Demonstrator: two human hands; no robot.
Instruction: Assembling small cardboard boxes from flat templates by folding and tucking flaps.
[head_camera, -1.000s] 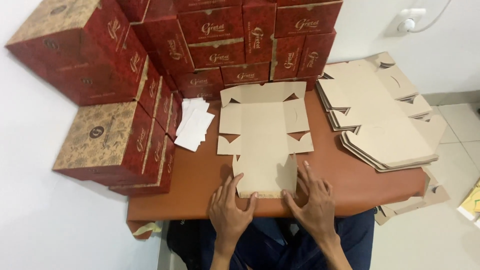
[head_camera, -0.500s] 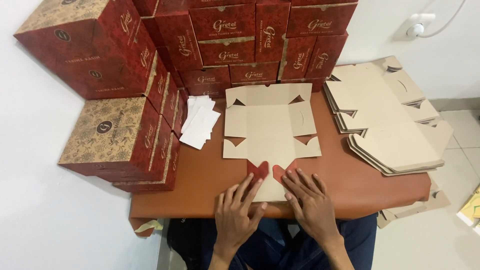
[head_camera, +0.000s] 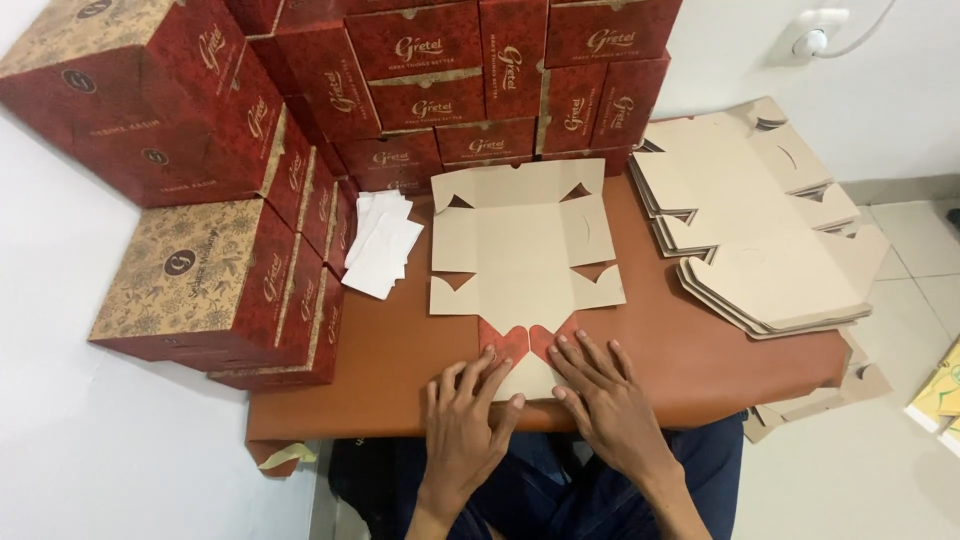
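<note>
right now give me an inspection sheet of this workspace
surface: brown tabletop, its bare patches unmarked.
job's things: flat cardboard box blank lying printed side down, two red corner flaps folded in at its near edge.
clutter: white paper slips; stack of flat blanks to the right.
hands: left hand and right hand press flat on the near flap.
cables: white cable running from a wall socket.
surroundings: stacked red boxes behind and left; tiled floor.
</note>
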